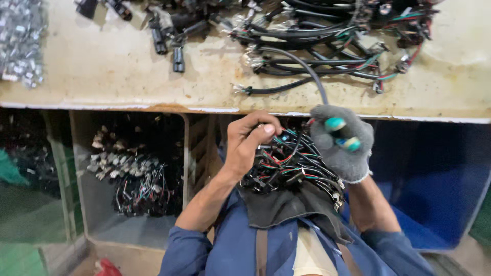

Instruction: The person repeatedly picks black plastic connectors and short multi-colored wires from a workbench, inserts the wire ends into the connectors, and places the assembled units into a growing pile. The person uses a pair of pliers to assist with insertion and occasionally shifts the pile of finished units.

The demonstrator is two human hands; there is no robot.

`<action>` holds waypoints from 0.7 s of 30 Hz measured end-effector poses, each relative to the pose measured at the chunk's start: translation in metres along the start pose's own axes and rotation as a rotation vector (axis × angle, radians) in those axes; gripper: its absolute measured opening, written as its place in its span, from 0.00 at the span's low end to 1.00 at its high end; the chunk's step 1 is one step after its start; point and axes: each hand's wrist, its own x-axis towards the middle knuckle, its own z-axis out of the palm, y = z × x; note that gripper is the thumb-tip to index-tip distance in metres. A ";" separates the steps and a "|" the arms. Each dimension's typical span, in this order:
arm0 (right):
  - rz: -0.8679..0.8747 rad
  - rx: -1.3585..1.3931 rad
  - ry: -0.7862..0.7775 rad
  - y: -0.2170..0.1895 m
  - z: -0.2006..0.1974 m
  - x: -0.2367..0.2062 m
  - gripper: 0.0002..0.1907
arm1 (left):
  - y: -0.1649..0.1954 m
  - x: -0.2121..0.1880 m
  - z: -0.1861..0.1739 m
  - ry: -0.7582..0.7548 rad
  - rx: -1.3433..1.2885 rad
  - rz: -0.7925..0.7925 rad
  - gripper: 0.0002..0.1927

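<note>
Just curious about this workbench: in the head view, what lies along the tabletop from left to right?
Pile of small metal clips → loose black connectors → tangle of black cable harnesses with coloured wires.

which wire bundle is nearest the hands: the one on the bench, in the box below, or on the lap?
The wire bundle on the lap. It lies between the bare left hand and the gloved right hand; the bench pile and the box pile lie apart, untouched.

Metal clips (20,41) on workbench (102,76)

Grey knit glove (341,148), teal tool handles (342,134), black, red, green wires (291,163), blue sleeves (189,250)
</note>
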 end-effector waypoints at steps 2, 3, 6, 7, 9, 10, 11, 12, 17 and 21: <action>0.148 0.151 0.044 0.002 0.006 -0.006 0.12 | -0.003 -0.003 -0.001 0.005 -0.092 -0.018 0.15; 0.222 0.206 0.087 0.003 0.008 -0.010 0.12 | -0.003 -0.005 -0.002 -0.038 -0.071 -0.004 0.17; 0.305 0.315 0.031 0.002 0.005 -0.017 0.13 | 0.000 -0.007 -0.004 -0.195 0.087 -0.009 0.20; 0.305 0.339 -0.021 0.000 0.001 -0.017 0.13 | 0.002 -0.006 -0.003 -0.251 0.155 -0.009 0.21; -0.035 -0.136 -0.106 -0.006 -0.011 -0.013 0.14 | 0.004 -0.004 -0.001 -0.208 0.344 0.067 0.18; -0.196 -0.368 -0.159 -0.009 -0.017 -0.009 0.15 | 0.004 -0.003 0.000 -0.179 0.438 0.095 0.18; -0.199 -0.384 -0.254 -0.012 -0.020 -0.003 0.17 | 0.004 -0.002 0.001 -0.193 0.404 0.125 0.19; -0.209 -0.398 -0.344 -0.014 -0.024 0.005 0.20 | 0.004 -0.001 0.001 -0.210 0.372 0.161 0.21; -0.672 -0.560 -0.638 -0.015 -0.011 0.031 0.21 | 0.000 -0.003 0.001 -0.231 0.526 0.292 0.23; -0.195 -0.230 -0.371 -0.016 0.006 0.018 0.13 | 0.005 -0.005 0.004 -0.191 0.569 0.182 0.23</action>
